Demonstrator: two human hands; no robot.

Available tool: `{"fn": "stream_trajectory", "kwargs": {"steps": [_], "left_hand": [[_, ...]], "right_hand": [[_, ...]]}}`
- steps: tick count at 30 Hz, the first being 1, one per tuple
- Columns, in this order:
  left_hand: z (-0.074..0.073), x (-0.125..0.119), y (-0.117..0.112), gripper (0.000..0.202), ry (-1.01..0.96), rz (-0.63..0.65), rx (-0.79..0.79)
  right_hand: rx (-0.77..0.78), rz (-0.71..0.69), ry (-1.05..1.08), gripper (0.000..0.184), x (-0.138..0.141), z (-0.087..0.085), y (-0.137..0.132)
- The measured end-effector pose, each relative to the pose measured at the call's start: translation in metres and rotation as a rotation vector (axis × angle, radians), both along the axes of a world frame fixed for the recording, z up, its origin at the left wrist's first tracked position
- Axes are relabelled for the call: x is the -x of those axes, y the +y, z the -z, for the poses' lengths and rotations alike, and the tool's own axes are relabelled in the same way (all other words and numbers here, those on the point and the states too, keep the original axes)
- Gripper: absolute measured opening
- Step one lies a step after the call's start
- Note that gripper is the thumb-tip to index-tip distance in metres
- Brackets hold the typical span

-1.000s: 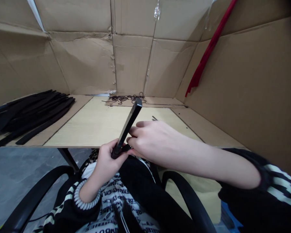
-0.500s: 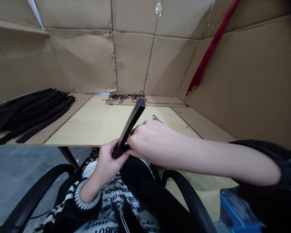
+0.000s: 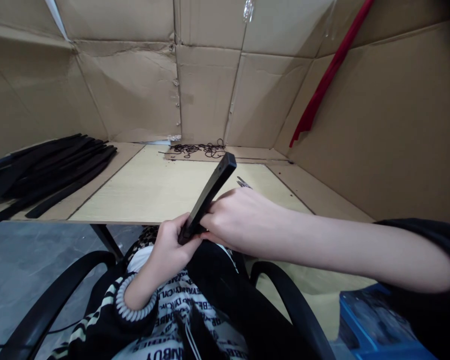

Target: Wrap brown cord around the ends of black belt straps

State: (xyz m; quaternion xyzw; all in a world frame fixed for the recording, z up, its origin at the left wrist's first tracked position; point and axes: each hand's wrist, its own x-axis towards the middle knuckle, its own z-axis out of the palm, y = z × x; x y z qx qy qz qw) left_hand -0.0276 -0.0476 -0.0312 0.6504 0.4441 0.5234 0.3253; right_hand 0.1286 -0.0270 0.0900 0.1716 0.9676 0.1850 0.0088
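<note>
A long flat black strip point(image 3: 210, 192) rises at a slant from my lap toward the upper right, its far end over the wooden tabletop point(image 3: 150, 190). My left hand point(image 3: 170, 247) is closed round the strip's lower end, just below the table's front edge. My right hand point(image 3: 236, 217) reaches in from the right, fingers curled against the same lower part of the strip, touching the left hand. What its fingertips pinch there is hidden. A small metal tool point(image 3: 243, 183) lies on the table just behind my right hand.
A pile of several black strips point(image 3: 48, 172) lies at the table's left. A tangle of thin dark loops point(image 3: 197, 149) sits at the back. Cardboard walls point(image 3: 210, 85) enclose the table; a red strip point(image 3: 324, 80) hangs at right. Black chair armrests point(image 3: 56, 300) flank my lap, a blue bin point(image 3: 375, 325) lower right.
The strip's far end has tilted a little to the right and risen. My right forearm has stretched further in, and the blue bin has come into view at lower right.
</note>
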Motion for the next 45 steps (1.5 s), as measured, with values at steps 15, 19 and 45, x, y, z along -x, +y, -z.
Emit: {"fn": "stream_trajectory", "kwargs": {"steps": [15,19,45], "left_hand": [[-0.008,-0.001,-0.001,0.008,0.141,0.016,0.024],[-0.004,0.0,0.001,0.005,0.142,0.041,0.008],[-0.016,0.011,-0.001,0.024,0.094,0.079,0.118]], "right_hand": [[0.132,0.083,0.016,0.013,-0.006,0.005,-0.001],[0.143,0.088,0.014,0.013,-0.008,0.005,-0.002],[0.092,0.094,0.288,0.026,-0.05,-0.004,0.003]]}}
